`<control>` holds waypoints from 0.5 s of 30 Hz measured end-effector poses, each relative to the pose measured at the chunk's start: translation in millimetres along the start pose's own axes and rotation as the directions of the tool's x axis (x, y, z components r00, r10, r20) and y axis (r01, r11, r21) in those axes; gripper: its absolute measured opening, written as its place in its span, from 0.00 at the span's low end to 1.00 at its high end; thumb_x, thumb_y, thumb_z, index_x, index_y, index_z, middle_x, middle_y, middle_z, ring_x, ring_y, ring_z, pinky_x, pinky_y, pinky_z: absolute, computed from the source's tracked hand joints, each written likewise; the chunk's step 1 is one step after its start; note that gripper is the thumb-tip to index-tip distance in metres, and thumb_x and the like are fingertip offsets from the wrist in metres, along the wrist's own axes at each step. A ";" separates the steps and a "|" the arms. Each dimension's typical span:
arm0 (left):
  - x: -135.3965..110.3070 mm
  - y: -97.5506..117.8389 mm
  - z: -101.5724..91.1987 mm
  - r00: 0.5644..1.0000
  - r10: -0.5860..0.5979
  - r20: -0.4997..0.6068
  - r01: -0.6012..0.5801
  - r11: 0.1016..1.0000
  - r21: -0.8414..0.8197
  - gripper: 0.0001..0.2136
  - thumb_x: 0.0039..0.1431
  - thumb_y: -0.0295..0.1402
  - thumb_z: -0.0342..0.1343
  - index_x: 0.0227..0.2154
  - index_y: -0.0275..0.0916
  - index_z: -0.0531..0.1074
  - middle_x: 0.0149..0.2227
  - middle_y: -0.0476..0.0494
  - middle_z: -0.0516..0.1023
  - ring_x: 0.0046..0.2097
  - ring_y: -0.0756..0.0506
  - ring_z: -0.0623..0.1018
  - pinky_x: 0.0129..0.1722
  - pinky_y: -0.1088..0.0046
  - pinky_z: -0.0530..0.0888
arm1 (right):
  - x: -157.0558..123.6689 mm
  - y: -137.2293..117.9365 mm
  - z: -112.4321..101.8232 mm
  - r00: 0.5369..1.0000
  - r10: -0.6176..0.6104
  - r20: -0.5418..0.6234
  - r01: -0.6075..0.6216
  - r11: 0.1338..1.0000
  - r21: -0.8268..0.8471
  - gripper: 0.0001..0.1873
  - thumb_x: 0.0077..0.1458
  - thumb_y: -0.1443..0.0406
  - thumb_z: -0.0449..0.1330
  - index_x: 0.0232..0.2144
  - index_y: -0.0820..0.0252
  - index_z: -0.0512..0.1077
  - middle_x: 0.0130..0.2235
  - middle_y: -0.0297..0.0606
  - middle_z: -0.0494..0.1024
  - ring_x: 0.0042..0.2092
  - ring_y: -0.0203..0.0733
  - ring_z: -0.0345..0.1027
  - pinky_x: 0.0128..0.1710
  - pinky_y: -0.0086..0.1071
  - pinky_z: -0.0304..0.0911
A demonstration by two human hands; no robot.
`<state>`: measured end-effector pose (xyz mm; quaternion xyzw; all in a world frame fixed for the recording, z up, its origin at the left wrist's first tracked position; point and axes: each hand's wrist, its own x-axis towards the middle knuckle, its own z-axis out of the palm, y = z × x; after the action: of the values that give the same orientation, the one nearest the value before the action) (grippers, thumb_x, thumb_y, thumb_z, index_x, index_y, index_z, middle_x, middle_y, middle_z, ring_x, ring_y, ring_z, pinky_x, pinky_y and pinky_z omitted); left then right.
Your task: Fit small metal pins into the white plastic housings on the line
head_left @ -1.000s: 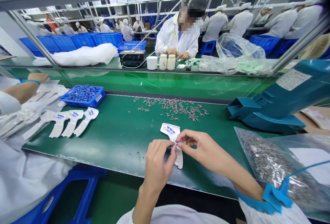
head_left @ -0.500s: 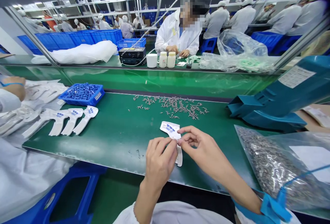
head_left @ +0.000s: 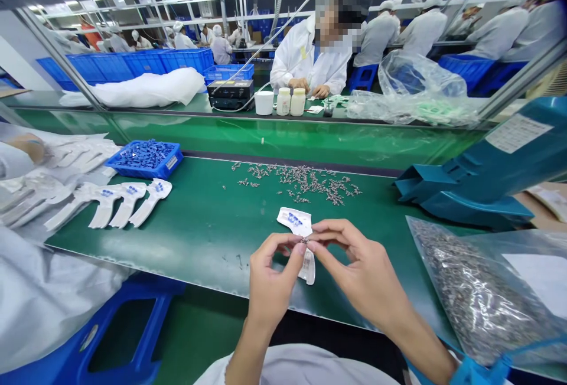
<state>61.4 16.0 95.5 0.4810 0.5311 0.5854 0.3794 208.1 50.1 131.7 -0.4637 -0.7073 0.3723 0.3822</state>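
My left hand (head_left: pixel 270 281) and my right hand (head_left: pixel 354 267) meet over the near edge of the green mat (head_left: pixel 199 237). Their fingertips pinch a tiny metal part (head_left: pixel 303 241) between them. Just beneath it lies a white plastic piece with blue inserts (head_left: pixel 296 224), its narrow end partly hidden by my fingers. A scatter of small metal parts (head_left: pixel 305 181) lies on the mat beyond my hands.
A blue tray of blue pieces (head_left: pixel 146 159) and a row of white plastic pieces (head_left: pixel 119 202) sit at the left beside a co-worker's sleeve (head_left: pixel 26 155). A clear bag of metal parts (head_left: pixel 473 290) lies right, under a teal bin (head_left: pixel 482 178). A person in white (head_left: pixel 312 57) works opposite.
Both hands have lifted slightly and stayed pinched together at the small part. The co-worker's arm at the left has drawn back toward the frame's edge.
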 end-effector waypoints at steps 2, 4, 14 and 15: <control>-0.4 0.7 -1.3 1.000 0.001 -0.002 -0.001 1.000 -0.011 0.04 0.62 0.34 0.58 0.37 0.41 0.77 0.36 0.47 0.79 0.38 0.48 0.75 0.41 0.74 0.71 | -0.6 -0.6 -0.3 1.000 -0.002 0.007 0.002 1.000 -0.008 0.09 0.61 0.61 0.61 0.45 0.50 0.70 0.40 0.32 0.81 0.41 0.39 0.77 0.38 0.28 0.72; -1.0 1.0 -2.0 1.000 0.010 -0.001 -0.010 1.000 0.001 0.04 0.63 0.33 0.58 0.37 0.42 0.77 0.36 0.48 0.78 0.38 0.48 0.75 0.41 0.74 0.71 | -1.6 -1.5 -0.1 1.000 -0.006 0.009 0.006 1.000 -0.010 0.09 0.61 0.61 0.61 0.45 0.50 0.70 0.40 0.33 0.82 0.41 0.40 0.77 0.37 0.29 0.73; -0.1 3.7 -7.3 0.996 0.055 0.076 -0.058 0.998 0.034 0.07 0.65 0.35 0.55 0.34 0.39 0.75 0.33 0.47 0.76 0.37 0.48 0.74 0.39 0.74 0.69 | -4.4 3.3 -0.8 0.939 -0.343 -0.007 0.334 0.919 -0.208 0.10 0.62 0.68 0.59 0.46 0.52 0.69 0.40 0.35 0.80 0.40 0.40 0.77 0.39 0.33 0.72; -0.3 4.8 -7.2 0.995 0.065 0.080 -0.070 0.996 0.055 0.09 0.66 0.36 0.54 0.33 0.39 0.74 0.33 0.47 0.75 0.37 0.48 0.73 0.39 0.73 0.69 | -4.2 4.4 -0.9 0.910 -0.415 0.009 0.404 0.882 -0.241 0.11 0.62 0.70 0.58 0.46 0.53 0.70 0.40 0.36 0.80 0.40 0.41 0.76 0.39 0.34 0.72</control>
<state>54.8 13.2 100.4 0.5319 0.5160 0.5631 0.3658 211.6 47.5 127.4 -0.3540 -0.8203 0.1860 0.4089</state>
